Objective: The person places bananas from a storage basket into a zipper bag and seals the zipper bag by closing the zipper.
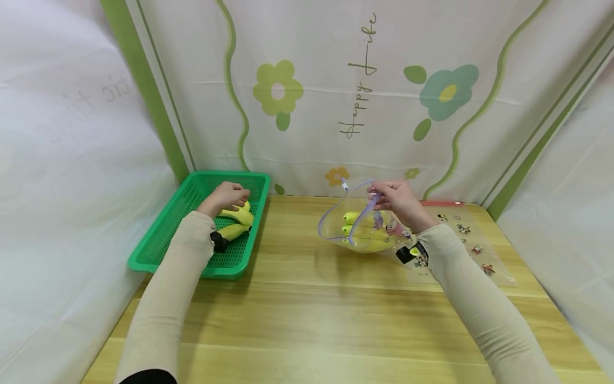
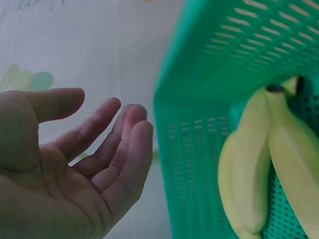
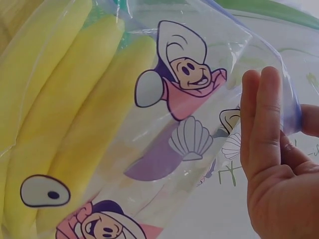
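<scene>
Over the green basket [image 1: 144, 256] at the left, my left hand [image 1: 225, 197] hovers with nothing in it; its fingers are loosely bent in the left wrist view. Below it, several bananas [image 2: 251, 164] lie on the basket floor. My right hand [image 1: 395, 202] pinches the purple-edged rim of a clear zip bag [image 1: 326, 221] printed with cartoon figures. The bag's mouth gapes toward the left. Inside it are several yellow bananas [image 3: 65, 104], pressed against the clear plastic in the right wrist view.
On the wooden table [image 1: 307, 320], at the right, lies another clear printed bag [image 1: 479, 264] with a red strip [image 1: 438, 203] along its far edge. A patterned curtain [image 1: 307, 149] hangs behind the table, and white fabric closes off both sides.
</scene>
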A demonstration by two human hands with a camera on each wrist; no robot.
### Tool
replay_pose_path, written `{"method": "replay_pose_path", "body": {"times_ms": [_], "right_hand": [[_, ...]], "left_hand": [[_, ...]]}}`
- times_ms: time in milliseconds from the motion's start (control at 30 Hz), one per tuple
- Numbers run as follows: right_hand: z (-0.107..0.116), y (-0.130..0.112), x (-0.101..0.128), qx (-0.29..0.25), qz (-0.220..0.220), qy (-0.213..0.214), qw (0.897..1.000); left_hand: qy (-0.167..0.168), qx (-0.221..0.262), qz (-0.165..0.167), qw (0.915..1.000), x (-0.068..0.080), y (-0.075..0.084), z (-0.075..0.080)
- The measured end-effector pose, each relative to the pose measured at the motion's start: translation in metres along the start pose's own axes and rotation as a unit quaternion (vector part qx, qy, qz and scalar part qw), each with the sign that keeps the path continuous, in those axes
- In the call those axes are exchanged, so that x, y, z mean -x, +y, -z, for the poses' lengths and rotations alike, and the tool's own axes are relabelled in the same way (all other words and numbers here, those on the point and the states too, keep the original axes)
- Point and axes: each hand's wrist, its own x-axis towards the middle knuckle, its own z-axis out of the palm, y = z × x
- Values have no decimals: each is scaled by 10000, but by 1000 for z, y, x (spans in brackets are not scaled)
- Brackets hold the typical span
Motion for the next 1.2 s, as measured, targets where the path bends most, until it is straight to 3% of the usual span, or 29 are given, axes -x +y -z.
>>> {"method": "replay_pose_path", "body": {"times_ms": [100,267,533,700,900,1033,1200], "right_hand": [[0,0,1,12,-4,-23,10000],[0,0,0,-28,-13,-9,10000],[-1,0,2,-67,-52,8,10000],[-2,0,1,-22,27,-18,10000],[-3,0,0,8,34,-44,10000],[-3,1,0,50,8,-80,10000],[-4,1,0,94,-73,-83,9999]], "left_hand": [[-339,-53,283,9990,-1,-4,3],[-762,-543,621,9937,-3,-7,8],[-1193,-1579,1066,9744,-7,-12,10],[-1468,-1902,1223,9630,-8,-16,9],[-1456,-2366,1473,9493,-11,-25,5],[-1332,-2311,1669,9492,-11,-32,2],[-1394,-2640,1713,9389,-15,-43,-4]]}}
